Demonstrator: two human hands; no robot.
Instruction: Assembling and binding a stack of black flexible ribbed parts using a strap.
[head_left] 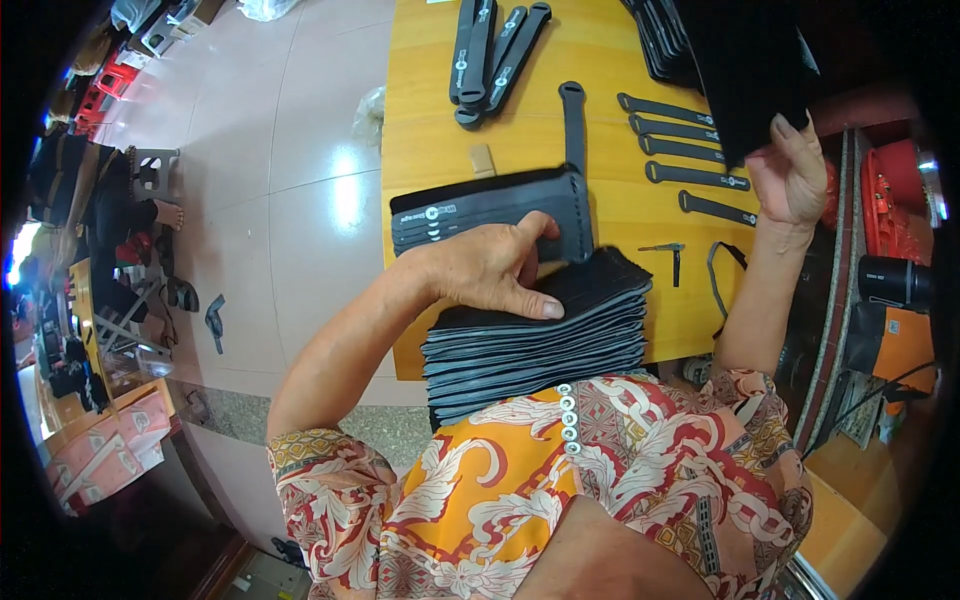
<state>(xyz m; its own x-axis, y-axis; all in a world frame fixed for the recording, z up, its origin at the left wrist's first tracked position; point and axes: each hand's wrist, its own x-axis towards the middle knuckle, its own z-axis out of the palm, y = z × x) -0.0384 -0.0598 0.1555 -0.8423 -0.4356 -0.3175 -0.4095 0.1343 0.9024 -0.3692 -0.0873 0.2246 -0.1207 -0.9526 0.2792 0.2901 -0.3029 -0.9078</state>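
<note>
Matte black, cloth-like flat pieces lie in a thick, grey-edged stack [535, 345] at the near edge of the yellow wooden table [620, 215], against the wearer's patterned orange shirt [470, 470]. Each looks light and pliable, unlikely to break; the layers bow together, and the fuzzy top should give grip rather than slide. One piece is best taken by a corner, the layer below held down flat.

Over the stack lies the left hand [490, 265], thumb and forefinger apart, the thumb on the top piece; the other fingers are mostly hidden, and whether they press anything I cannot tell. Just beyond sits a smaller pile of dark grey, white-printed strips [480, 205], probably stiffer.

Farther right, the right hand [790, 180] pinches a broad black sheet [735, 80] at its lower corner. Farthest off lies a bundle of slim grey, round-ended straps [495, 60].
</note>
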